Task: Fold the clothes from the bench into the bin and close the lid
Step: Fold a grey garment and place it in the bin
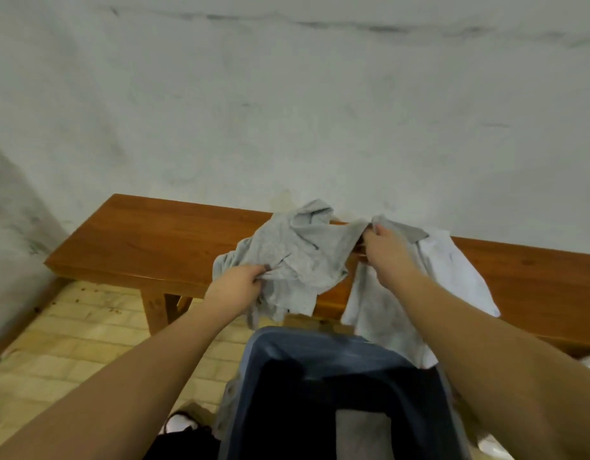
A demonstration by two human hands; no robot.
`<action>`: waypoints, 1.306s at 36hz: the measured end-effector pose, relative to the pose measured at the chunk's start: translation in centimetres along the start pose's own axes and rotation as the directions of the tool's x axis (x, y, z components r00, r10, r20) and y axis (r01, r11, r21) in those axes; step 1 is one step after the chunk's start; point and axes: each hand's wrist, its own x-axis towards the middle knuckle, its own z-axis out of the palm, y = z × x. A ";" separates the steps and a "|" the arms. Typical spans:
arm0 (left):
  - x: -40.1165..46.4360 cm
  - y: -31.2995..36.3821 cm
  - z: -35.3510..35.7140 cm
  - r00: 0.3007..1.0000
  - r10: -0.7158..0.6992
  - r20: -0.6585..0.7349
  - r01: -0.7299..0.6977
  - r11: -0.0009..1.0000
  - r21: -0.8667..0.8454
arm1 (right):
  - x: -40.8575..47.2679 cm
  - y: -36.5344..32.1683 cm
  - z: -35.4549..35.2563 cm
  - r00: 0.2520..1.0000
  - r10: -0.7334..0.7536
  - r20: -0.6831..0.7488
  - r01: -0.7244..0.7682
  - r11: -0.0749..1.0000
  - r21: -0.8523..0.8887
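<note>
- Grey garment is held over the bench, bunched between both hands; its lower edge hangs off the front edge.
- Left hand is clenched on a fold of it; right hand pinches the collar end farther back.
- Second pale garment lies on the bench just right of the right hand, draped off the front.
- Open bin stands below and between the hands; something dark is inside. No lid is seen.
- Step judged: spreading before folding. Cloth should be pulled taut and laid flat; matching corners should be found first.
- Care is needed not to drag the pale garment along.
</note>
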 end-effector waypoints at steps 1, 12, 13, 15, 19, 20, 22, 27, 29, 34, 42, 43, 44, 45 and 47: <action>-0.1 0.0 -0.3 0.999 -0.019 -0.033 0.018 0.999 -0.029 | 0.3 -1.1 -1.0 0.999 0.013 -0.050 -0.009 0.997 0.077; -0.1 4.3 -2.8 0.979 -0.059 -0.196 0.035 0.992 -0.121 | -0.5 -9.7 -7.8 0.980 -0.100 -0.170 0.158 0.915 0.370; -0.3 5.5 -2.9 0.980 -0.028 -0.197 -0.001 0.989 -0.147 | -0.8 -10.3 -7.8 0.980 -0.125 -0.154 0.175 0.914 0.367; -0.9 8.1 -2.9 0.979 0.030 -0.203 -0.081 0.966 -0.247 | -1.2 -11.4 -7.6 0.977 -0.173 -0.127 0.206 0.917 0.342; -0.5 13.4 -3.7 0.971 0.098 -0.217 -0.190 0.869 -0.457 | -2.6 -14.4 -7.1 0.963 -0.259 -0.072 0.268 0.904 0.334; -0.1 14.3 -4.1 0.963 0.089 -0.255 -0.200 0.869 -0.452 | -3.0 -15.3 -6.9 0.956 -0.285 -0.063 0.290 0.899 0.327; 0.2 16.1 -5.4 0.941 0.051 -0.336 -0.189 0.899 -0.395 | -3.9 -16.8 -7.0 0.942 -0.330 -0.064 0.333 0.889 0.314; 0.0 16.3 -10.0 0.907 -0.017 -0.421 -0.066 0.981 -0.182 | -5.6 -20.1 -9.6 0.909 -0.388 -0.151 0.416 0.851 0.320; 0.1 15.7 -11.7 0.897 -0.013 -0.442 -0.037 0.994 -0.105 | -5.9 -20.9 -11.3 0.896 -0.396 -0.200 0.441 0.846 0.300; -1.2 15.9 -17.0 0.830 -0.022 -0.558 -0.036 0.995 -0.093 | -6.7 -22.3 -15.0 0.846 -0.434 -0.311 0.488 0.864 0.123; -4.6 18.1 -24.7 0.720 0.001 -0.694 -0.148 0.977 -0.152 | -9.4 -24.3 -18.4 0.726 -0.578 -0.374 0.564 0.811 -0.160; -5.1 18.1 -25.3 0.708 0.006 -0.706 -0.165 0.974 -0.156 | -9.7 -24.3 -18.6 0.727 -0.585 -0.359 0.559 0.808 -0.186; -5.6 18.2 -25.8 0.697 0.010 -0.717 -0.177 0.971 -0.158 | -10.0 -24.3 -18.8 0.729 -0.594 -0.340 0.551 0.804 -0.222; -6.1 18.2 -26.2 0.686 0.014 -0.727 -0.187 0.970 -0.158 | -10.5 -24.2 -18.9 0.730 -0.606 -0.316 0.543 0.795 -0.270; -6.9 18.0 -26.8 0.668 0.006 -0.744 -0.190 0.968 -0.163 | -11.0 -23.6 -19.0 0.743 -0.617 -0.261 0.515 0.775 -0.367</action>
